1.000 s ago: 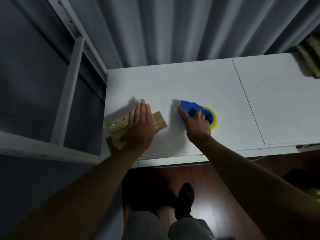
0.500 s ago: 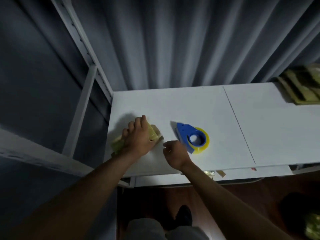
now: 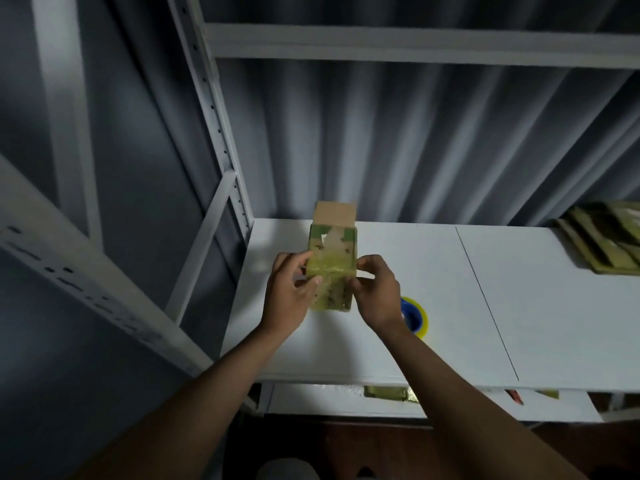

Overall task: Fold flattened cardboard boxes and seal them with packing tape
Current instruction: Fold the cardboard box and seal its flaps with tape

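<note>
Small green-and-yellow printed cardboard box: folded into shape, held up above white table top between both hands; plain brown flap standing open at far end.
L hand: fingers curled round box's left side, gripping.
R hand: fingers and thumb pinching box's right edge.
Blue tape dispenser w/ yellow roll: on table, just beside R wrist, partly hidden.
Stack of flattened green-printed cardboard boxes: far right of table, well apart.
White metal shelf frame: left and above.
</note>
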